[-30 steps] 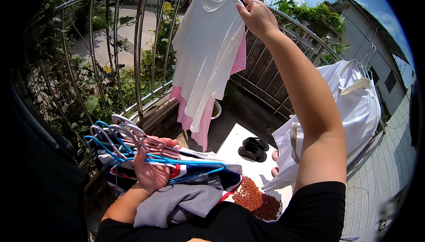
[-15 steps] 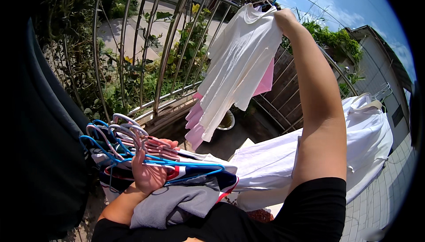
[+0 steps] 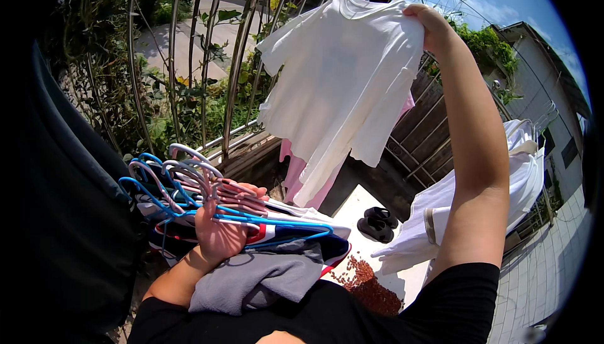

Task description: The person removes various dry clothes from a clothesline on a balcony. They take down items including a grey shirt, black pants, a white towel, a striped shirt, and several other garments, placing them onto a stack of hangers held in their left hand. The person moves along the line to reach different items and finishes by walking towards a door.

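Observation:
My left hand (image 3: 220,227) is closed round a bunch of blue, white and pinkish clothes hangers (image 3: 189,177) at the lower left. Garments hang from them, among them a navy, white and red piece (image 3: 333,251). A grey cloth (image 3: 258,281) is draped over my left forearm. High up, my right hand (image 3: 431,26) pinches the shoulder of a white T-shirt (image 3: 340,73), which hangs on a hanger from the line. Its front is spread toward me, and a pink garment (image 3: 314,183) shows partly behind it.
A metal railing (image 3: 242,48) with climbing plants runs behind the shirt. White clothes (image 3: 522,161) hang at the right. Below, black sandals (image 3: 377,224) and reddish-brown kernels (image 3: 371,287) lie on a white surface. A dark cloth (image 3: 75,186) hangs at far left.
The white T-shirt has turned and spread wider toward me, with my right hand slightly further right. The white clothes at right have shifted, uncovering the sandals and kernels.

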The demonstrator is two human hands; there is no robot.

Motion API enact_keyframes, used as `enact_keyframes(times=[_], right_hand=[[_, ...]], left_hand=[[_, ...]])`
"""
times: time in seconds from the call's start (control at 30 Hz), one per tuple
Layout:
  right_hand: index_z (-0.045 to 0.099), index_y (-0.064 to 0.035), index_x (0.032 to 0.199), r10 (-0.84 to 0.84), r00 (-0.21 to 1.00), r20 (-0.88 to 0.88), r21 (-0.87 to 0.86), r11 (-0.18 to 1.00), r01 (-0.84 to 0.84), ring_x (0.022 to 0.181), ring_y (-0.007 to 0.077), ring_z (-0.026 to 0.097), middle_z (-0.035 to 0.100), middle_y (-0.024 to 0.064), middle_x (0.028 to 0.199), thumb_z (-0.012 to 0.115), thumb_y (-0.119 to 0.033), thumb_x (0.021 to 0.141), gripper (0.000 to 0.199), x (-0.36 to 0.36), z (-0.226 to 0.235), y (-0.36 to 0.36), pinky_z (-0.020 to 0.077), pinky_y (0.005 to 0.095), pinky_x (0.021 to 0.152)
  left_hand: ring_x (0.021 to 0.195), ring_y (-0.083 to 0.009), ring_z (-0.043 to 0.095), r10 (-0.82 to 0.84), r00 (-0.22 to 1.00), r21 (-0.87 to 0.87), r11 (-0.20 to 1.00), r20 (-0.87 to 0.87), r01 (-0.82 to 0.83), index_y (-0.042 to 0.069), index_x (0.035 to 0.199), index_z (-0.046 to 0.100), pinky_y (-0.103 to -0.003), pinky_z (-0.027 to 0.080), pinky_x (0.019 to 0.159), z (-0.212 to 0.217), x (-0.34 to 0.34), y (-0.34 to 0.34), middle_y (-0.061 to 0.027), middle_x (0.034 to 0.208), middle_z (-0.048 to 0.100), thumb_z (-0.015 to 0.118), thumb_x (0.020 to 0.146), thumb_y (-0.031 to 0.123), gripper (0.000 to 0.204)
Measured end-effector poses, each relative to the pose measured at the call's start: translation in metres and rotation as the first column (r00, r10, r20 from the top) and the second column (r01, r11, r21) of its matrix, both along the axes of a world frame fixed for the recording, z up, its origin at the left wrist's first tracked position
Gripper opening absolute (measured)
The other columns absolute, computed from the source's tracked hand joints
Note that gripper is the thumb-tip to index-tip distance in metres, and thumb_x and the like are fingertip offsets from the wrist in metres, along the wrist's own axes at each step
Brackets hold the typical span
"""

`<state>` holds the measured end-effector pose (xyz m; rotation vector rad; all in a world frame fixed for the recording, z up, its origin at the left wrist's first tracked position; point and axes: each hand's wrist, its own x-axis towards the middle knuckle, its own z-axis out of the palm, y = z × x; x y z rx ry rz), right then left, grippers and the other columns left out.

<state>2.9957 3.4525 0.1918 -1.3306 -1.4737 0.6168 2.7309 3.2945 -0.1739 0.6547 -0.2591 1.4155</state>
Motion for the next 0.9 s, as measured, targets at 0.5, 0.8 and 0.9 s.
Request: enact_keyframes(times=[0.5,0.8,0.9], right_hand=[[0.049,0.0048,0.1,-0.058,0.975,-0.216,-0.049,0.998,0.049,0.077,0.027,0.056,0.056,0.015,0.089,0.048,-0.014,0.077,0.03,-0.015,-0.12,0.07,0.0469,0.0391,0.069],[0.064,-0.0078,0.086,-0.723,0.082,0.686,0.719,0.656,-0.229,0.086,0.0255,0.057,0.061,0.0106,0.088,0.053,-0.049,0.079,0.043,-0.023,-0.092,0.004,0.0456,0.0354,0.075],[0.058,-0.0098,0.102,-0.887,0.033,0.461,0.887,0.462,0.004,0.092,0.0248,0.054,0.057,0.0076,0.105,0.053,-0.035,0.081,0.033,0.007,-0.074,0.012,0.0436,0.0359,0.08]], left_hand=[[0.106,-0.0337,0.05,0.086,0.996,-0.141,0.986,-0.029,-0.089,0.003,0.11,0.046,-0.05,0.038,0.094,-0.008,0.002,-0.004,-0.0185,0.107,0.053,0.052,0.081,0.037,0.045],[0.105,-0.0309,0.051,0.084,0.993,-0.153,0.984,-0.081,-0.096,0.006,0.109,0.049,-0.049,0.036,0.095,-0.01,-0.001,-0.004,-0.0146,0.106,0.055,0.049,0.083,0.04,0.043],[0.104,-0.0318,0.052,0.067,0.995,-0.155,0.985,-0.079,-0.079,-0.002,0.111,0.045,-0.045,0.042,0.091,-0.01,0.001,-0.004,-0.0202,0.109,0.053,0.049,0.081,0.043,0.054]])
